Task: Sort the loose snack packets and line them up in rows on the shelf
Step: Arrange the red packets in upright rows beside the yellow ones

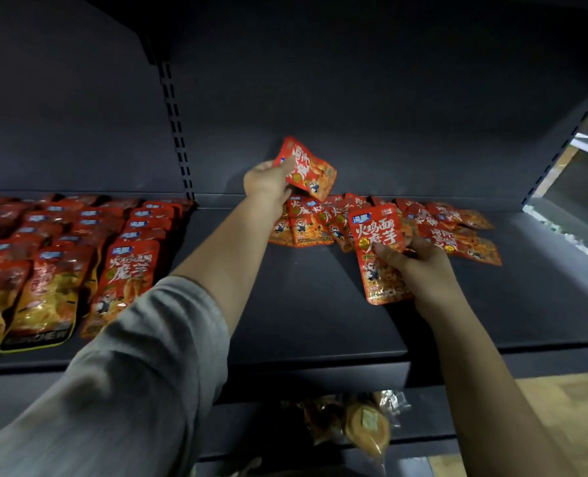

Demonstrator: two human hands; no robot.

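Already each hand gripped a red packet: the left hand (268,182) one lifted packet (308,170), the right hand (414,261) another (380,253), over the loose pile (433,225) on the shelf (320,304); pinched by their edges, either might slip, scattering the pile.

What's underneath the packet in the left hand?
The packet in the left hand is lifted above a loose pile of packets on the shelf. The hand hides some.
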